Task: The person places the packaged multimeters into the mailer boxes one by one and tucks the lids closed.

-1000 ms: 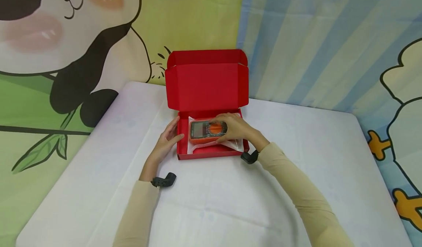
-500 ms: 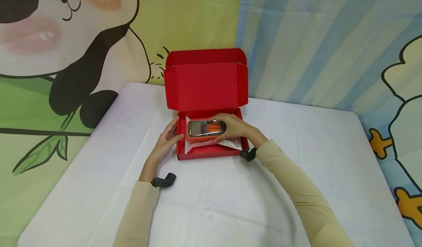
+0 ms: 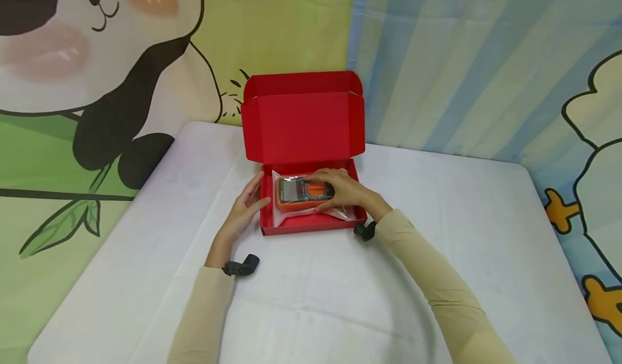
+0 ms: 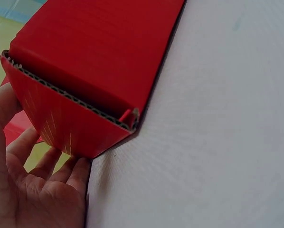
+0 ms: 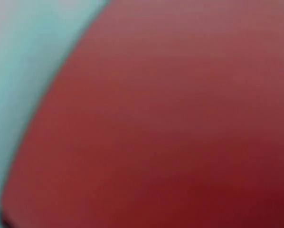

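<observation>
An orange-black oblong multimeter [image 3: 304, 192] was clamped between the right fingers [image 3: 326, 176]. Left fingers [image 3: 251, 186], apart, touched a red cardboard box [image 3: 311, 228].

A white, faintly creased tabletop [image 3: 301, 299] spread in front of a printed backdrop [image 3: 291, 18]. On the left, a large cartoon panda [image 3: 116, 110] showed against yellow and green, with leaves [image 3: 58, 223] beneath it. Pale blue stripes [image 3: 466, 83] ran across the right, where 2 orange shapes [image 3: 560, 213] jutted from a black-outlined pale figure [image 3: 602, 202] at the edge.

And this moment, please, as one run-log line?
right hand: grips orange digital multimeter; left hand: touches red cardboard box on its left; lid: open
</observation>
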Tool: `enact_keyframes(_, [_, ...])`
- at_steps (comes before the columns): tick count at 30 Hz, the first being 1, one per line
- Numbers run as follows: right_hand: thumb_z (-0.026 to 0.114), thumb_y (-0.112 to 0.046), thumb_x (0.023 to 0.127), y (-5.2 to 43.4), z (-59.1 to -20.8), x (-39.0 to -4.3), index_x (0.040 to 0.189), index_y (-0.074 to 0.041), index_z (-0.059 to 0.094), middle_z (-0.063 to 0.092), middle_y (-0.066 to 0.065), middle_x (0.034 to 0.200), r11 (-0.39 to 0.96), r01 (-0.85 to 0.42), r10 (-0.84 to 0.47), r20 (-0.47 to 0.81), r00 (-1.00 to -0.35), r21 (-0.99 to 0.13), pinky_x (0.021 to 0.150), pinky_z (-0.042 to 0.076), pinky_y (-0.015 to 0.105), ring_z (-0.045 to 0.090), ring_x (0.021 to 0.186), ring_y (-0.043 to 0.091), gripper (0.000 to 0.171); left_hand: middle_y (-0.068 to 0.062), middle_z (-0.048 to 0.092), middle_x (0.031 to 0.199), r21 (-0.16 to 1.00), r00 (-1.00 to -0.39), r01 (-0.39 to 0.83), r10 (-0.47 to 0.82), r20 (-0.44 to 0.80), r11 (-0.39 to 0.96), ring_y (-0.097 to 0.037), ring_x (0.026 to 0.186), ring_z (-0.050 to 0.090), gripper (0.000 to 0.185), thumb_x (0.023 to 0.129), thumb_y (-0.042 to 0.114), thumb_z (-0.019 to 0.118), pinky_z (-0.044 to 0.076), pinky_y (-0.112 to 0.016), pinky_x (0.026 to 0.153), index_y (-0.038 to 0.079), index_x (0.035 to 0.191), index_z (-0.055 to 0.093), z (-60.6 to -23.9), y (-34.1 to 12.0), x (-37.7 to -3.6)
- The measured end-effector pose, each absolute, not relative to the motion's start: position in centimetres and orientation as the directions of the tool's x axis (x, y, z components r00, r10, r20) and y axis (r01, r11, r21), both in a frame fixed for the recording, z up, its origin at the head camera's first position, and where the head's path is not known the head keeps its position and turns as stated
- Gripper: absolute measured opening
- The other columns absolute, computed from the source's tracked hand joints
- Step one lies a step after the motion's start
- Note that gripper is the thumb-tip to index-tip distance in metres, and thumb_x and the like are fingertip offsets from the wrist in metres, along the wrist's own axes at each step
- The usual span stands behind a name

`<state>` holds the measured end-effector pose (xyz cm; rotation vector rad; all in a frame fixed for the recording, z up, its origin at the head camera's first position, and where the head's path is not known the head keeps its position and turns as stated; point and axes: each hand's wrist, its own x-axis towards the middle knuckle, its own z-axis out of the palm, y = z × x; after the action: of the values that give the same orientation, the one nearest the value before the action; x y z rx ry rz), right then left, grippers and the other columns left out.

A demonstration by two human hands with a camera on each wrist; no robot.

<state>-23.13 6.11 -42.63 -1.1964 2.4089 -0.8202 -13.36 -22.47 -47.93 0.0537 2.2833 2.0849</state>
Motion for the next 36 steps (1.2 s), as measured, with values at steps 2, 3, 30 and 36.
enact_keyframes(2, [0.084, -0.032, 0.077, 6.1, -42.6, -23.0, 0.145, -0.02, 0.048, 0.04, 0.008, 0.149, 0.488, -0.622, -0.801, -0.032, -0.598, -0.612, 0.112, 0.033, 0.053, 0.035, 0.135, 0.027, 0.078, 0.002, 0.018, 0.162, 0.995, -0.998, -0.013, 0.053, -0.018, 0.099, -0.018, 0.15, 0.015, 0.073, 0.096, 0.013, 0.06, 0.025, -0.042, 0.117, 0.021, 0.157, 0.021, -47.9, -22.5, -13.3])
enact_keyframes(3, [0.084, -0.032, 0.077, 6.1, -42.6, -23.0, 0.145, -0.02, 0.049, 0.038, 0.008, 0.151, 0.489, -0.63, -0.802, -0.027, -0.597, -0.604, 0.111, 0.036, 0.052, 0.032, 0.137, 0.027, 0.077, 0.003, 0.019, 0.162, 0.995, -0.999, -0.017, 0.048, -0.022, 0.103, -0.018, 0.149, 0.016, 0.073, 0.096, 0.014, 0.061, 0.026, -0.041, 0.117, 0.022, 0.157, 0.022, -47.8, -22.5, -13.2])
enact_keyframes(30, [0.055, 0.001, 0.093, 7.9, -36.6, -21.1, 0.116, 0.015, 0.059, 0.043, 0.031, 0.14, 0.078, -0.563, -0.205, 0.54, -0.817, -0.823, 0.107, 0.035, 0.055, 0.035, 0.133, 0.041, 0.027, -0.013, -0.002, 0.162, 0.987, -0.997, -0.013, -0.079, 0.0, 0.159, -0.032, 0.15, 0.004, 0.093, 0.093, 0.024, 0.055, 0.018, -0.048, 0.12, 0.012, 0.155, -0.013, -37.9, -21.7, -16.0])
enact_keyframes(36, [0.057, -0.011, 0.092, 8.0, -34.9, -21.5, 0.148, 0.0, 0.034, 0.004, 0.021, 0.16, 0.154, -0.386, -0.235, 0.346, -0.908, -0.909, 0.115, 0.014, 0.063, 0.003, 0.147, 0.036, 0.061, -0.013, -0.003, 0.162, 0.986, -0.998, -0.022, -0.068, -0.011, 0.164, -0.029, 0.15, 0.004, 0.093, 0.093, 0.024, 0.055, 0.019, -0.046, 0.12, 0.01, 0.154, -0.014, -35.7, -21.7, -17.7])
